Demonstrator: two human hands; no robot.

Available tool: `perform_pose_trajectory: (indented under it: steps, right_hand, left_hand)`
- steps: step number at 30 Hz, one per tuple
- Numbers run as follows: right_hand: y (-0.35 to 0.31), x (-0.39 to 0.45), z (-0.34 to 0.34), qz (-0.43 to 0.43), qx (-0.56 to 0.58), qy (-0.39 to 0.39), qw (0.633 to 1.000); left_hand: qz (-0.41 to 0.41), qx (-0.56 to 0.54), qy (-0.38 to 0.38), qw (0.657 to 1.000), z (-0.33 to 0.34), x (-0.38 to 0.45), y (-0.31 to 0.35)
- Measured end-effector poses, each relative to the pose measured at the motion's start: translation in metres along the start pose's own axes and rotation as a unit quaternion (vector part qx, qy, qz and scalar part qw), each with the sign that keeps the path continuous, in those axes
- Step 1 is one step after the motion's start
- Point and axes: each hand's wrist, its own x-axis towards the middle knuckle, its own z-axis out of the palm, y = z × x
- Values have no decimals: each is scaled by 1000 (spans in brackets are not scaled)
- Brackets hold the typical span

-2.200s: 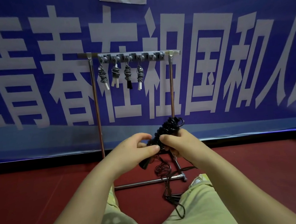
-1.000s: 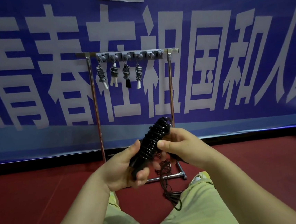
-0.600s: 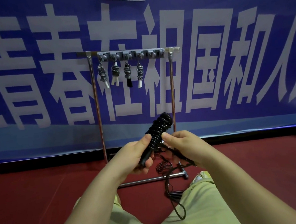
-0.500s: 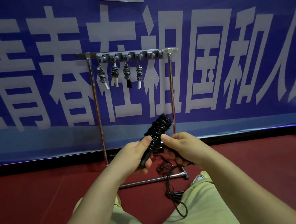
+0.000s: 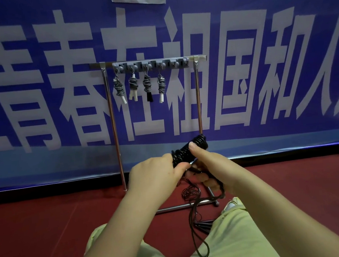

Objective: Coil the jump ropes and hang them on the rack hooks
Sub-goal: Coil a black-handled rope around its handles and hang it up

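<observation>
Both the left hand (image 5: pixel 156 172) and right hand (image 5: pixel 210 165) curl round the black jump rope (image 5: pixel 189 150), a light, limp cord best held across its wound coils.

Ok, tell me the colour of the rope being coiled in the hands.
Black, seen in the head view: the jump rope.

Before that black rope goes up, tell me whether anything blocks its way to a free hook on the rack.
Nothing visible blocks it. The black rope, gripped by both hands, sits below the hook bar. Four coiled ropes fill the bar's left part; the right-end hooks look free, with open air between.
</observation>
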Motion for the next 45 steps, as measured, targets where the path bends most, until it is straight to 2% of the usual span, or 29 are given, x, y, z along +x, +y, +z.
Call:
perform_pose_trajectory:
  steps: [4,7,8,10,12,17,22,24,30,34,41,43,45]
  right_hand:
    - [-1,-5,-4,-34,-26,7,999]
    - [2,-7,-6,-92,-23,0,996]
    - [3,-6,-7,-107,-11,-4,994]
    - [3,-8,-9,-129,7,-18,991]
    - [2,-10,-11,-143,-10,-33,989]
    - [-3,-10,-13,-159,-36,-66,984]
    - [-1,-11,-14,-185,-73,-70,978]
    - [-1,-10,-13,-185,-91,-70,976]
    - [-4,-11,-19,-130,-139,-38,981]
    - [-4,-11,-22,-120,-163,-8,979]
    - [3,-4,-12,-100,-202,105,969]
    - [5,-4,-10,-102,-175,110,973]
    - [8,-3,-10,-99,-96,106,985]
  left_hand:
    - [19,-24,-2,1000,-1,-3,1]
    - [0,-154,-69,986,-1,-6,-4]
    - [-17,-237,-108,965,-3,-6,-7]
    - [-33,-394,-165,904,-8,-7,-12]
    - [-25,-465,-182,866,-9,-7,-15]
    - [0,-504,-173,846,-10,-6,-16]
    - [9,-535,-202,820,-11,-7,-15]
    - [18,-528,-193,827,-9,-7,-17]
    - [3,-441,-95,892,1,-7,-18]
    - [-6,-415,-69,907,4,-10,-18]
    - [-19,-343,-45,938,6,-7,-19]
    - [-24,-320,-50,946,5,-7,-17]
    - [-24,-284,-45,957,2,-7,-14]
